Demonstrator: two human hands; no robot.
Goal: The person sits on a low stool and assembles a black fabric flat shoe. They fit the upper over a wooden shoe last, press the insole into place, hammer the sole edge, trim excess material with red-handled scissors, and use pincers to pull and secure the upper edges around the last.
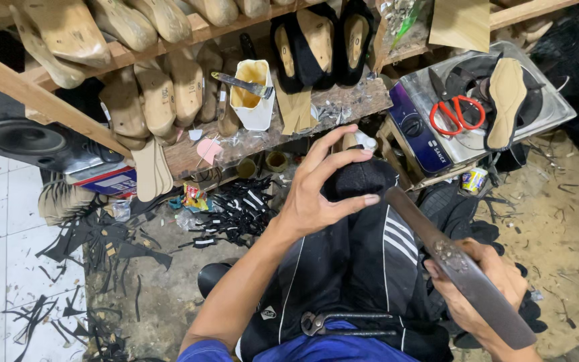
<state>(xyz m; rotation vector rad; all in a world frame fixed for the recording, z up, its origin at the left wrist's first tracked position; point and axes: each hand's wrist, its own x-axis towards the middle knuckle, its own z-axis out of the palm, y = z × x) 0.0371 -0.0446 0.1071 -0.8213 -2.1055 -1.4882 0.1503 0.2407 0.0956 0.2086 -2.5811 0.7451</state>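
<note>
Over the lap, the left hand [316, 194] spreads its fingers on a black fabric shoe upper [360, 175]; beside it, the right hand [484, 281] grips a flat rusty metal rasp [457, 265] whose tip touches the upper.

Left hand [323, 191] rests on top of the shoe upper on a last [360, 177], which sits on the person's lap. Right hand [480, 288], lower right, grips a flat metal bar [454, 265] slanting up-left, its tip just beside the left fingertips. Pincers [343, 323] lie on the lap, near the bottom edge. Beyond the shoe, a workbench [330, 110] carries a glue cup [252, 94] with a brush across it. Wooden lasts [159, 97] stand left of the cup. Right of the bench, a stove [477, 110] bears scissors [457, 112] and an insole [506, 97]. Scraps [236, 211] litter the floor left of the lap.
</note>
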